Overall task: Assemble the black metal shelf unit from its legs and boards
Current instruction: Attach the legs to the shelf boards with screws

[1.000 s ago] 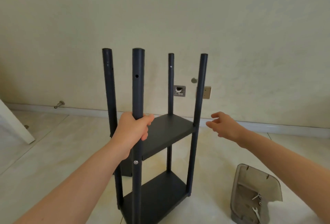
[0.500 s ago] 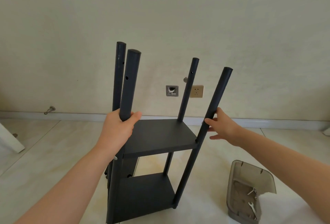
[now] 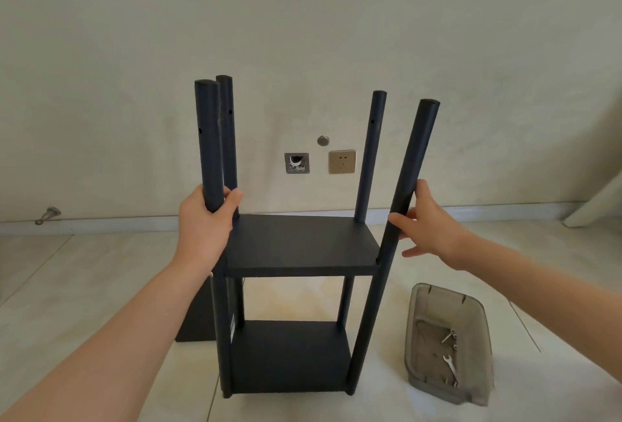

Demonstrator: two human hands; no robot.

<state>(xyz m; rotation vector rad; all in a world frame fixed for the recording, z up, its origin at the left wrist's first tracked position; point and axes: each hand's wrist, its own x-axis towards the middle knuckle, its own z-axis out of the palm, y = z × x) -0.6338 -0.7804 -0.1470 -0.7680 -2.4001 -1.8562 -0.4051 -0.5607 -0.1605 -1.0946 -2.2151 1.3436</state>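
Observation:
The black shelf unit stands on the floor in front of me, with a middle board (image 3: 299,243) and a bottom board (image 3: 289,354) fixed between its legs. The legs rise bare above the middle board. My left hand (image 3: 205,219) grips the near left leg (image 3: 209,139) just above the middle board. My right hand (image 3: 425,219) holds the near right leg (image 3: 412,169), thumb on one side and fingers behind it. A loose black board (image 3: 193,317) leans behind the left legs, mostly hidden.
A clear grey plastic bin (image 3: 447,344) with small wrenches (image 3: 450,367) lies on the tiled floor to the right of the unit. The wall behind has a socket (image 3: 342,161) and an open wall box (image 3: 297,163). A white slanted edge (image 3: 595,206) shows at far right.
The unit has been turned so its front faces me squarely. My right hand reached from free air onto the near right leg. My left hand kept its grip on the near left leg.

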